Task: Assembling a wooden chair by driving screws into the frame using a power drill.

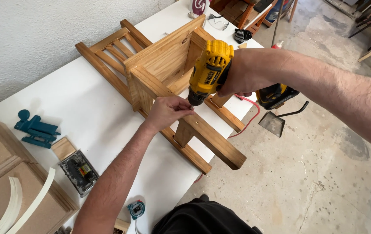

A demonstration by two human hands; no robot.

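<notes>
- the wooden chair lies on its back on the white surface, legs pointing toward the person, seat underside turned up; it is the landmark for everything here.
- the frame looks already assembled: back slats, seat and legs all sit joined, and a cross rail spans the near legs.
- one screw head shows already seated in that rail, just below the drill tip, so at least one fastening appears done.
- the right hand is wrapped tight around the grip of the yellow drill, whose nose points down at the rail's upper end.
- the left hand rests on the rail, fingertips pinched together right at the drill tip, seemingly steadying a screw or bit; this fastening looks only just started, not driven home.
- how many screws remain i cannot judge.
- hidden: the bit and any screw are covered by the left fingers; the drill's trigger finger is out of sight behind the body.
- the far side of the chair and its other joints face away from the camera.
- left of the chair on the surface lie a blue clamp, a small wood block and a grey case; its contents are too small to read.
- a tape measure sits near the surface edge, below the chair.
</notes>
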